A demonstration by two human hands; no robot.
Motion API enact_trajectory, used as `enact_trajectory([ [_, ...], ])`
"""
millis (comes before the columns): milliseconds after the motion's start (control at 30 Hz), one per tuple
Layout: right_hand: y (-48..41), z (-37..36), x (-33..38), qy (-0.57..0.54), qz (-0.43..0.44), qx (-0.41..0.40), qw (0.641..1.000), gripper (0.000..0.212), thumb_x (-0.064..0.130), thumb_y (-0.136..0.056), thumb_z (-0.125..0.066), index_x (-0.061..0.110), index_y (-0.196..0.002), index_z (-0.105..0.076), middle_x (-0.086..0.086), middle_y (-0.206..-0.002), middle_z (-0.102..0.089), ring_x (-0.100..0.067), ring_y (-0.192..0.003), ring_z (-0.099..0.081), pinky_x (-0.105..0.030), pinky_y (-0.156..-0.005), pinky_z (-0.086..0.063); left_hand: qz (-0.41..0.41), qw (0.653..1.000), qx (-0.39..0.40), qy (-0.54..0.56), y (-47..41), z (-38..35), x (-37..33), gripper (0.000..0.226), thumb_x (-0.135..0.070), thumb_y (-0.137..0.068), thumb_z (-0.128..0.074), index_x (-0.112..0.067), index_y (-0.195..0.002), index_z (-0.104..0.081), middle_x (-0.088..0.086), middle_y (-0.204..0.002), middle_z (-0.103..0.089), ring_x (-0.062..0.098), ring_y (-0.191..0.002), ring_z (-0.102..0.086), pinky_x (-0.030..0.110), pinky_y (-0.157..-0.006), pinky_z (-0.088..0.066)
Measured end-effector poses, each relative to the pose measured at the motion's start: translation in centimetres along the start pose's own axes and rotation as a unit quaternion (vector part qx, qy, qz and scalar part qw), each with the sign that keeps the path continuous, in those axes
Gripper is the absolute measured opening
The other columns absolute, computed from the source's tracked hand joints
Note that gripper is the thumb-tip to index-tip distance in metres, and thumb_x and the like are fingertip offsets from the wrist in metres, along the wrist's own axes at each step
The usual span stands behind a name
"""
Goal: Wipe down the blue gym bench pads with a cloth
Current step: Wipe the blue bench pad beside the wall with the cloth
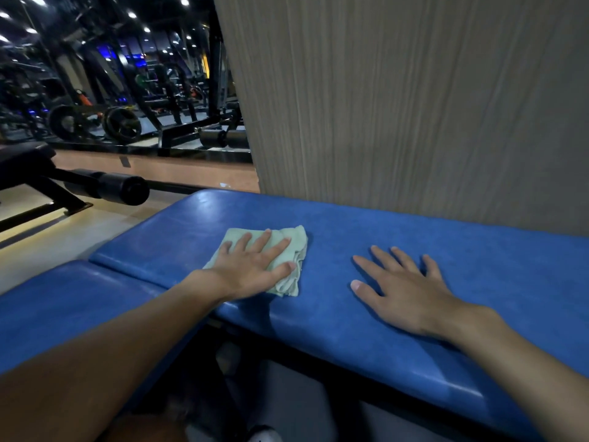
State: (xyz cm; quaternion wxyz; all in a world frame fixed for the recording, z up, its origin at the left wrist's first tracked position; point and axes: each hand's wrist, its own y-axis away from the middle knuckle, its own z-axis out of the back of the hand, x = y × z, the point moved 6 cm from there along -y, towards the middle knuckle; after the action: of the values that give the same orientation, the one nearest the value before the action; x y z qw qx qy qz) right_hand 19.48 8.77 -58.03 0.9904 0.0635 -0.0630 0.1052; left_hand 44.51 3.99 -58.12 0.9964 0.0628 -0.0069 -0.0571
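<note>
Green cloth (297, 240) is lying on the blue pad (414, 231) under my left hand (255, 266), whose straight fingers are pressing it, while the pad is stretching toward three o'clock past my right hand (404, 295), resting flat, empty.

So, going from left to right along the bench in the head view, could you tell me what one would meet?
The short blue pad → green cloth, with the left hand pressed flat on it → right hand, flat on the long blue pad.
</note>
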Motion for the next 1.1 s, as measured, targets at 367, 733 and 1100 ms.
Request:
enact_trajectory([
  [367,6.7,1.2,-10.1,-0.023,-0.098,-0.020,0.995,0.053,0.058,-0.100,-0.007,0.051,-0.151,-0.016,0.021,-0.163,-0.002,-0.013,-0.152,0.001,-0.055,-0.118,0.003,-0.105,0.995,-0.001,-0.001,1.8,-0.1,-13.7,0.064,-0.074,-0.093,-0.014,-0.055,-0.151,0.007,-0.009,-0.166,0.012,0.027,-0.153,0.010,0.056,-0.119,0.004],
  [733,6.9,4.1,-6.9,-0.092,-0.074,-0.170,0.978,0.045,0.043,-0.103,-0.031,0.024,-0.140,-0.048,0.003,-0.146,-0.047,-0.015,-0.141,-0.032,-0.047,-0.120,-0.013,-0.168,0.983,-0.066,0.019,2.1,2.8,-14.3,0.059,-0.065,-0.097,-0.018,-0.048,-0.154,-0.013,-0.007,-0.167,-0.007,0.022,-0.153,-0.004,0.058,-0.119,-0.007],
  [1100,0.4,-0.3,0.8,0.016,0.003,-0.020,1.000,0.062,0.067,-0.095,-0.012,0.049,-0.154,-0.005,0.007,-0.166,0.006,-0.022,-0.151,0.014,-0.056,-0.115,0.017,-0.119,0.992,-0.033,0.012,1.8,1.2,-8.7,0.053,-0.055,-0.101,-0.019,-0.046,-0.154,-0.016,-0.010,-0.165,-0.014,0.018,-0.151,-0.011,0.054,-0.118,-0.016],
])
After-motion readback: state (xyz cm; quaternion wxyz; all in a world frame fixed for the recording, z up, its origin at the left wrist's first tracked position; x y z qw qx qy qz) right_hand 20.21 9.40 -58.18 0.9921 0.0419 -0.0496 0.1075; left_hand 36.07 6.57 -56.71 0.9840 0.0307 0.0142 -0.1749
